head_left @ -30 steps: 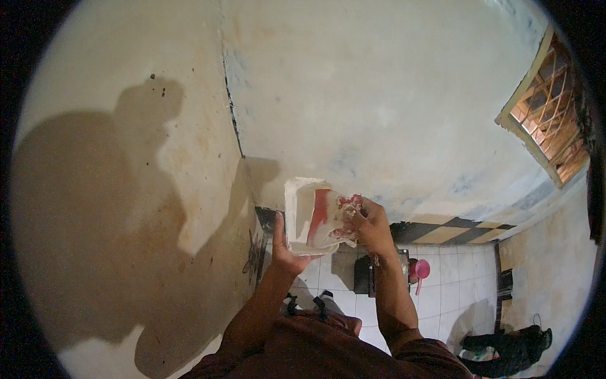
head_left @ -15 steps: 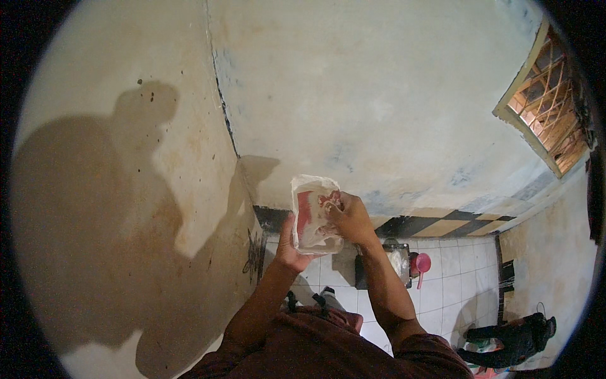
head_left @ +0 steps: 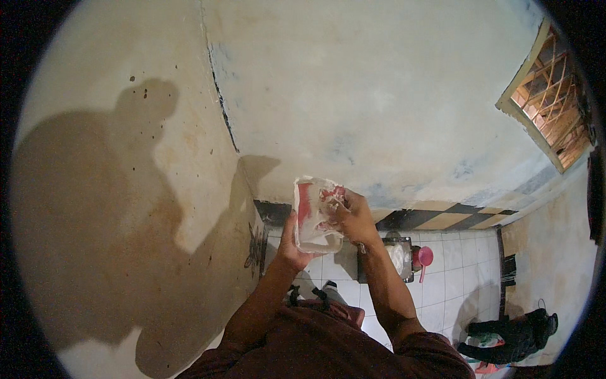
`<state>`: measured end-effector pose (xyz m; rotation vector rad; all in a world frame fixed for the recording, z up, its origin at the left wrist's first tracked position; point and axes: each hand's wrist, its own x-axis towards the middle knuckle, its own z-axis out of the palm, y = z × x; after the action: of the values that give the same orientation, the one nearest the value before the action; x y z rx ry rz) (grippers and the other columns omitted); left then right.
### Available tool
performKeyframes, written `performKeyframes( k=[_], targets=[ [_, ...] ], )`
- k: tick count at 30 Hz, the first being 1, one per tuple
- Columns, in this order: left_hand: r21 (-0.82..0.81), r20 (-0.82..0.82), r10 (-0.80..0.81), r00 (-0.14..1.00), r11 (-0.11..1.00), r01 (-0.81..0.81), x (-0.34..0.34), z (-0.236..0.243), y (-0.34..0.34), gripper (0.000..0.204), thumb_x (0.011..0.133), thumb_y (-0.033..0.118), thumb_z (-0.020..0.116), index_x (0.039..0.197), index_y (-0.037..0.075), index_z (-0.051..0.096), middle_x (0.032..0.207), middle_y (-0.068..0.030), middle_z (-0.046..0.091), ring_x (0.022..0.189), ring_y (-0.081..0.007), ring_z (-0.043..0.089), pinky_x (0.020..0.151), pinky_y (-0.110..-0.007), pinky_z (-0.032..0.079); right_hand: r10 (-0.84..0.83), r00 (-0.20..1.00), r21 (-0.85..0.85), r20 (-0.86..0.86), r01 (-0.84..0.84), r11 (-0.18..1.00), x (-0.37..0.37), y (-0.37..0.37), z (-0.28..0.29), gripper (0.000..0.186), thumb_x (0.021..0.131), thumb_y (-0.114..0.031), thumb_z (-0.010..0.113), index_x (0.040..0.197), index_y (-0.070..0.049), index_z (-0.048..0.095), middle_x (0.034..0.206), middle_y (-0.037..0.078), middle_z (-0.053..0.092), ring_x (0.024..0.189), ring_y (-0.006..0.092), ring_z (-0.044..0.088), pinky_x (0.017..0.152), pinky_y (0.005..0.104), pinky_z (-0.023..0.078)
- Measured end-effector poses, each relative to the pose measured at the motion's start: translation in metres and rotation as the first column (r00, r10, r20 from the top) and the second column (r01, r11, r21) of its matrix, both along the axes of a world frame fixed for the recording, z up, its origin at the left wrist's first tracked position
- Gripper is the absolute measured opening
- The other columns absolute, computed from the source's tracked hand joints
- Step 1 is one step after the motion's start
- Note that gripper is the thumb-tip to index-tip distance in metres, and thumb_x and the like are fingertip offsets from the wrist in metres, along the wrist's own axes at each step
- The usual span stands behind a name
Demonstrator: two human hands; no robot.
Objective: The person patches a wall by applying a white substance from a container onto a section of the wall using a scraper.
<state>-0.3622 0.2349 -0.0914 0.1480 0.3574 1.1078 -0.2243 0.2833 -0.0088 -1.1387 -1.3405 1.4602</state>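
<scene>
My left hand (head_left: 293, 243) holds a white, paste-crusted rectangular container (head_left: 302, 241) by its left side and bottom. My right hand (head_left: 353, 218) grips a flat red-and-pale scraper (head_left: 305, 205), smeared with whitish paste, which lies across the container's opening. The right fingers are partly hidden among the smears at the scraper's handle end.
A pale wall (head_left: 372, 95) with a checkered lower band faces me; another wall (head_left: 82, 221) stands at left. On the tiled floor (head_left: 454, 259) sit a black box (head_left: 398, 242) and a pink dipper (head_left: 424, 256). A barred window (head_left: 546, 88) and dark piled items (head_left: 511, 338) are at right.
The scraper and my right hand have moved left, further over the container. The container has shifted slightly right within the view, my left hand still round it.
</scene>
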Motion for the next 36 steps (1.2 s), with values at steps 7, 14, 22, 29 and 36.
performKeyframes(
  k=[7, 14, 22, 29, 36],
  targets=[
    [0.107, 0.115, -0.003, 0.993, 0.994, -0.009, 0.002, 0.005, -0.001, 0.077, 0.085, 0.071, 0.038, 0.141, 0.018, 0.039, 0.139, -0.0097, 0.045, 0.127, -0.0335, 0.043, 0.099, -0.064, 0.034, -0.136, 0.979, -0.078, -0.153, 0.126, 0.989, 0.026, -0.007, 0.005, 0.02, 0.092, -0.015, 0.055, 0.105, -0.001, 0.06, 0.078, 0.0, 0.056, 0.061, 0.0086, 0.053, 0.063, 0.0304, 0.058],
    [0.084, 0.084, -0.073, 0.994, 0.994, 0.066, 0.003, -0.007, 0.02, 0.087, 0.079, 0.079, 0.035, 0.143, 0.019, 0.036, 0.143, -0.0086, 0.042, 0.128, -0.0353, 0.042, 0.099, -0.065, 0.032, -0.234, 0.853, -0.2, -0.467, 0.156, 0.967, 0.056, -0.001, -0.037, 0.028, 0.092, -0.008, 0.052, 0.117, 0.006, 0.053, 0.111, 0.013, 0.062, 0.095, 0.0225, 0.064, 0.082, 0.0336, 0.055],
    [0.097, 0.121, -0.141, 0.983, 0.987, 0.129, 0.018, -0.032, 0.035, 0.084, 0.08, 0.079, 0.034, 0.139, 0.019, 0.04, 0.138, -0.0085, 0.047, 0.124, -0.034, 0.046, 0.095, -0.062, 0.04, -0.419, 0.525, -0.366, -0.741, 0.208, 0.907, 0.071, -0.016, -0.064, 0.04, 0.087, -0.004, 0.061, 0.124, -0.004, 0.048, 0.119, 0.009, 0.057, 0.111, 0.0273, 0.056, 0.097, 0.0383, 0.051],
    [0.163, 0.143, -0.089, 0.986, 0.984, 0.065, 0.036, -0.053, 0.049, 0.079, 0.083, 0.076, 0.032, 0.139, 0.021, 0.04, 0.135, -0.0088, 0.049, 0.117, -0.035, 0.053, 0.085, -0.062, 0.047, -0.286, 0.706, -0.066, -0.648, 0.322, 0.945, 0.094, 0.004, -0.044, 0.028, 0.089, -0.021, 0.06, 0.113, -0.01, 0.053, 0.099, 0.004, 0.063, 0.061, 0.0055, 0.053, 0.041, 0.0178, 0.037],
    [0.169, 0.163, -0.076, 0.984, 0.984, 0.048, 0.032, -0.065, 0.051, 0.076, 0.081, 0.074, 0.038, 0.141, 0.026, 0.038, 0.139, -0.0061, 0.045, 0.125, -0.0361, 0.045, 0.095, -0.067, 0.035, -0.374, 0.724, 0.47, -0.58, 0.672, 0.572, 0.123, 0.081, 0.013, 0.019, 0.083, -0.01, 0.062, 0.097, -0.008, 0.05, 0.081, 0.0, 0.057, 0.057, 0.009, 0.049, 0.047, 0.022, 0.039]
  ],
)
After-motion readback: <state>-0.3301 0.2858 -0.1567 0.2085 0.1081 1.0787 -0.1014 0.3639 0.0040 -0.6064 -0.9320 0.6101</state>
